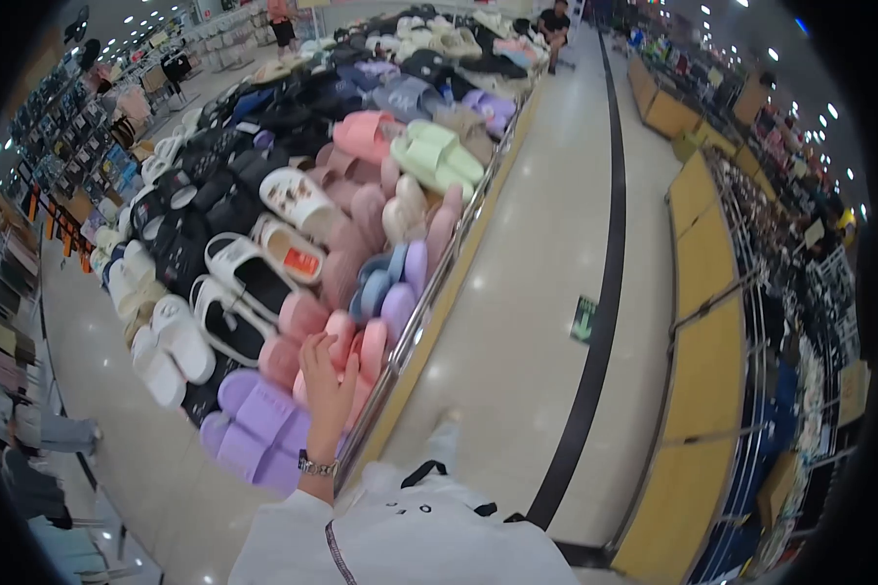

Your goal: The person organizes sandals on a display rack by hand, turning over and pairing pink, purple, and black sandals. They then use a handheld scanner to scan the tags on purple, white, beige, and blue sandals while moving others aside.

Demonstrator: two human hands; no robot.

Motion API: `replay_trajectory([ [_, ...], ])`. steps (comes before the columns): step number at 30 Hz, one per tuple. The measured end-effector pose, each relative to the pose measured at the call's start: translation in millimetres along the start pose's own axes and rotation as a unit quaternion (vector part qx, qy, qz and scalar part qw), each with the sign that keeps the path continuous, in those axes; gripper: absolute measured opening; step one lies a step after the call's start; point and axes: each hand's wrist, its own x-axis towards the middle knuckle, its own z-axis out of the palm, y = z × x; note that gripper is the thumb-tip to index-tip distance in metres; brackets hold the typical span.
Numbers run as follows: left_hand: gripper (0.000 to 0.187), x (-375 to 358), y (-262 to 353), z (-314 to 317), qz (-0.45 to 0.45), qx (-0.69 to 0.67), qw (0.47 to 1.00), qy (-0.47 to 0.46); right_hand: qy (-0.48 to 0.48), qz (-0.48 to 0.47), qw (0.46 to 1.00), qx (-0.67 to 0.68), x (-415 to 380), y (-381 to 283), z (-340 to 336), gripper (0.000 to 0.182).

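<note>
My left hand [329,382], with a metal-band watch [318,465] at the wrist, reaches onto the near edge of a wide slipper display. Its fingers and thumb are around a coral-pink slipper [339,336], whose lower part is hidden behind the hand. Another coral slipper [372,346] sits just right of the thumb. Light-pink slippers [299,314] lie beyond the fingers, and purple slides [259,414] lie left of the wrist. Blue slippers [377,283] rest a little farther up. My right hand is out of view.
A metal rail [400,361] edges the display. White clogs [244,265] and black footwear [234,200] fill its middle. Along the right runs a pale aisle floor [517,292] with a green arrow sign [584,319], then yellow-sided bins [707,361]. A person [554,27] sits far back.
</note>
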Motion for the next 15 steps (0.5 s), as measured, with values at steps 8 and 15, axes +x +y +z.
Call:
replay_trajectory([
  [8,0.053,128.5,-14.1,118.0,-0.04,0.138,0.972,-0.185,-0.097,-0.03,0.995,-0.006,120.8,-83.2,19.4,0.027],
  [15,0.068,175.2,-27.8,166.0,-0.155,0.134,0.95,-0.237,-0.176,-0.061,0.982,-0.01,246.5,-145.1,45.0,0.026],
])
